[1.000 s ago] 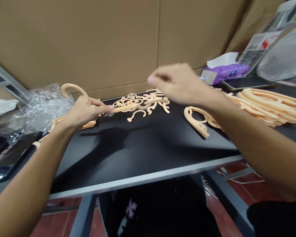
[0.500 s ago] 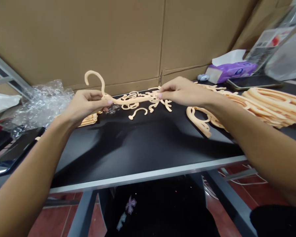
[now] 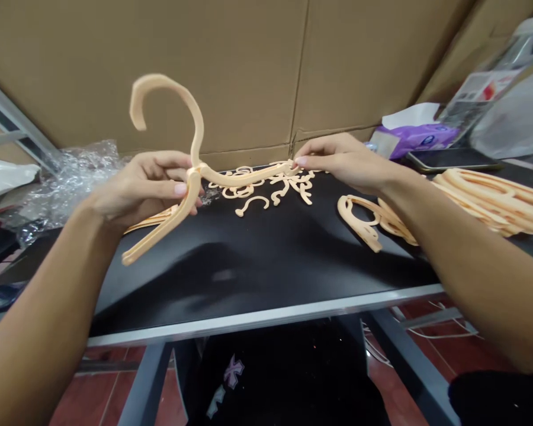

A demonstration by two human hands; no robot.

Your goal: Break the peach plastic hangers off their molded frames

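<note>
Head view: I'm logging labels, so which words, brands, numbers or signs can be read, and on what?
No word, brand or number is readable.
Purple tissue pack: mark too blurred.
White label, upper right: print too small and blurred.
Black clothing: pale patch shaped like "X"; whether a letter, I cannot tell.

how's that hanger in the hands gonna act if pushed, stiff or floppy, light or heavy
The hanger may fold at the middle, where its two arms meet at a joint. Each arm is probably stiff: the one by the left hand juts out with its tip unsupported. It's likely light, being slim and grooved.
</note>
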